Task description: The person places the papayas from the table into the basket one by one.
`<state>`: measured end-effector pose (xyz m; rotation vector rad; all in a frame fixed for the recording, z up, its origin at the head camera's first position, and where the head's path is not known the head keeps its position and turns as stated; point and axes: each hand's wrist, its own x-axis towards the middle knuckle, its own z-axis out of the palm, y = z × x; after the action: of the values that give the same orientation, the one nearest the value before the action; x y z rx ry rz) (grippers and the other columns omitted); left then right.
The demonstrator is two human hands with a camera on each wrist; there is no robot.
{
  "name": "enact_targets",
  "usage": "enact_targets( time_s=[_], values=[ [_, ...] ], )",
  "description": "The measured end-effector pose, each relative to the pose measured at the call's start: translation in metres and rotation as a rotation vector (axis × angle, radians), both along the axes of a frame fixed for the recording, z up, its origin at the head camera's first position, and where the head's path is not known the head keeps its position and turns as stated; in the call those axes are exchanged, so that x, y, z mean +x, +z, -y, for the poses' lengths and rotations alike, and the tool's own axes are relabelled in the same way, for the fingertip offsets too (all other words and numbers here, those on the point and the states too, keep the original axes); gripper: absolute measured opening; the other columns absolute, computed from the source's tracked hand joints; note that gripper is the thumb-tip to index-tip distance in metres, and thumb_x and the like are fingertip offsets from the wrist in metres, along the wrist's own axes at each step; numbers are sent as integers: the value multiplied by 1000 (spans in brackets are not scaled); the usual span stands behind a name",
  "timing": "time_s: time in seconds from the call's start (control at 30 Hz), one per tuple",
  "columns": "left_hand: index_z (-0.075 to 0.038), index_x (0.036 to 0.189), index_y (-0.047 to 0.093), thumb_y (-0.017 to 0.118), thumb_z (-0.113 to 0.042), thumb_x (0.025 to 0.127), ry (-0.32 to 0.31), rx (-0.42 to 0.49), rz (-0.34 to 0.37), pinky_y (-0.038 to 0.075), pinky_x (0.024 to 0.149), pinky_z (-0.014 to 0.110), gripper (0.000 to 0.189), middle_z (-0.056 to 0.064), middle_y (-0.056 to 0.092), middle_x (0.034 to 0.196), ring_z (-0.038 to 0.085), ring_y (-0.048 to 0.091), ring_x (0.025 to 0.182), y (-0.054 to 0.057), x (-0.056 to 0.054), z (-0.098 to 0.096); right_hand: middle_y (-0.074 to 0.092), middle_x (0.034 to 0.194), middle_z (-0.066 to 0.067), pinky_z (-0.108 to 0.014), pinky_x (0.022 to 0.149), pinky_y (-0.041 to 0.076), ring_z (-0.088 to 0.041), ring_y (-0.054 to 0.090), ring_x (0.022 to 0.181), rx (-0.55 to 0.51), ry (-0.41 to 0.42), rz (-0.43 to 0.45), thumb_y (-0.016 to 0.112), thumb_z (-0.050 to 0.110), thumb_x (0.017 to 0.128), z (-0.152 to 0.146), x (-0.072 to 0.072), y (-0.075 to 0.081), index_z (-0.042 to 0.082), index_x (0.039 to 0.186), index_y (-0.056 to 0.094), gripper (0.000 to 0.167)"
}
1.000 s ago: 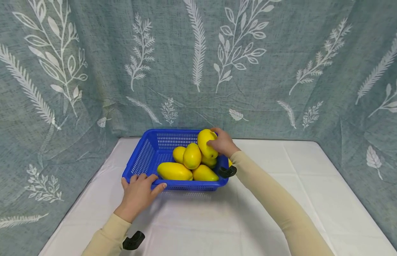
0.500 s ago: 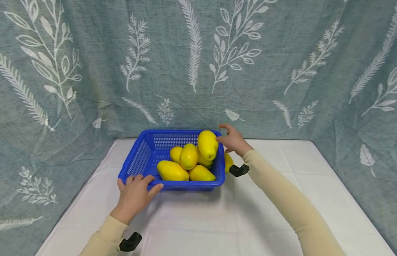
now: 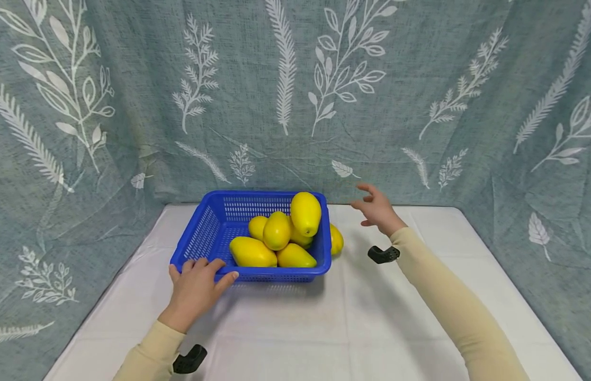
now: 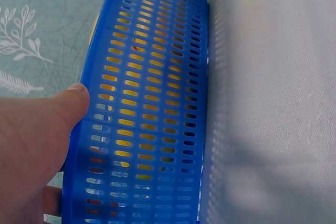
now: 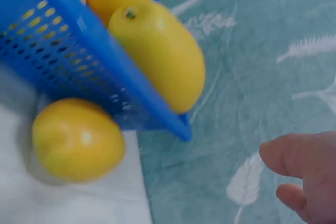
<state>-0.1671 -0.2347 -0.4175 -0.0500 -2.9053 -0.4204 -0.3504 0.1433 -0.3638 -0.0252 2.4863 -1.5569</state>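
Note:
A blue plastic basket (image 3: pixel 209 233) with slotted walls holds several yellow mangoes (image 3: pixel 277 231). The largest mango (image 3: pixel 305 213) lies on top of the pile, against the right wall and rising above the rim. My left hand (image 3: pixel 195 291) grips the front rim near the left corner, its fingers over the edge. In the left wrist view the thumb (image 4: pixel 73 100) lies along the rim. My right hand (image 3: pixel 378 210) hovers to the right of the basket, fingers loosely spread and holding nothing. Outside the right wall, one mango (image 5: pixel 79 140) sits on the table, partly hidden in the head view.
A white cloth (image 3: pixel 286 328) covers the table. Behind it and along both sides hangs a green-grey curtain (image 3: pixel 257 95) with white leaf prints, close to the basket's back. A black device (image 3: pixel 383 254) is worn at the right wrist, another (image 3: pixel 189 360) at the left.
My right hand has let go of the large mango, leaving it on the pile, and moved right, away from the basket. The mango outside has come into view. My left hand keeps its hold.

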Motion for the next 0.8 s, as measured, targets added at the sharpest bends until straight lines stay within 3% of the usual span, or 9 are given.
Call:
enact_targets(
  time_s=[0.17,0.47,0.63,0.8],
  values=[
    [-4,121,70,65,-42,98,-2,3,1,16,100,90,45,30,66,111,62,52,113,1,0,-1,28,162,-28,-55,98,56,-49,43,142,-23,-6,23,58,23,103,-8,0,-21,17,163,24,69],
    [-3,122,70,65,-42,98,-2,2,13,15,100,90,45,30,66,112,62,51,114,1,-1,0,29,164,-25,-56,103,52,-42,41,146,-7,65,90,63,26,101,5,-4,-58,19,161,30,68],
    [-3,123,70,64,-42,99,-2,2,25,15,100,90,46,30,66,114,62,51,116,2,-1,0,29,164,-23,-58,108,48,-41,38,149,-19,115,115,62,26,101,19,-5,-72,21,161,31,67],
    [-3,123,70,64,-42,99,-2,7,15,14,100,90,46,30,66,113,62,51,116,2,-1,1,33,162,-25,-56,103,52,-44,45,143,1,161,100,60,24,100,31,-6,-81,21,160,34,65]
  ],
)
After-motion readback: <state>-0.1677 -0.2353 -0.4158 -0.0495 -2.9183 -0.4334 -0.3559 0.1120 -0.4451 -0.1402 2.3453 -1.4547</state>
